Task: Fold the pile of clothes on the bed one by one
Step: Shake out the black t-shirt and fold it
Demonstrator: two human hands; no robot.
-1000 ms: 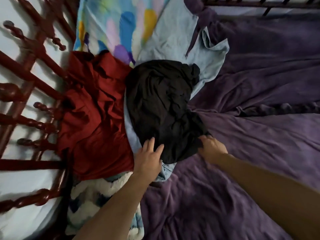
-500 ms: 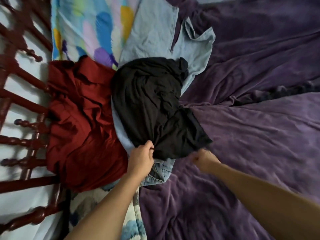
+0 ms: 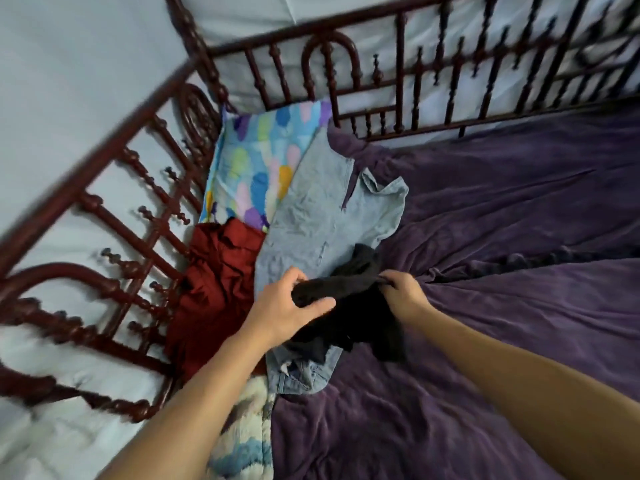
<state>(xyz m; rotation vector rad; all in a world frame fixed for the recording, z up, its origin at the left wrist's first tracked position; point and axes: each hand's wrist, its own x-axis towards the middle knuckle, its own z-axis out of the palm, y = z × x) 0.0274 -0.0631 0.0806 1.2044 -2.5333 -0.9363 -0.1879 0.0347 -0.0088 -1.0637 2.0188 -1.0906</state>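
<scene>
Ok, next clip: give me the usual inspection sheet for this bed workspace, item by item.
Surface: purple bedspread, rumpled.
Job's things: black garment, bunched between the hands; light blue shirt spread beneath it; red garment crumpled beside the side rail; denim piece showing under the black garment's near edge.
Clutter: patterned pillow in the corner; fuzzy white-and-blue blanket at the near edge.
Hands: left hand and right hand each grip the black garment.
Cables: nothing seen.
Surroundings: dark red spindle bed frame on two sides; pale wall behind it.
</scene>
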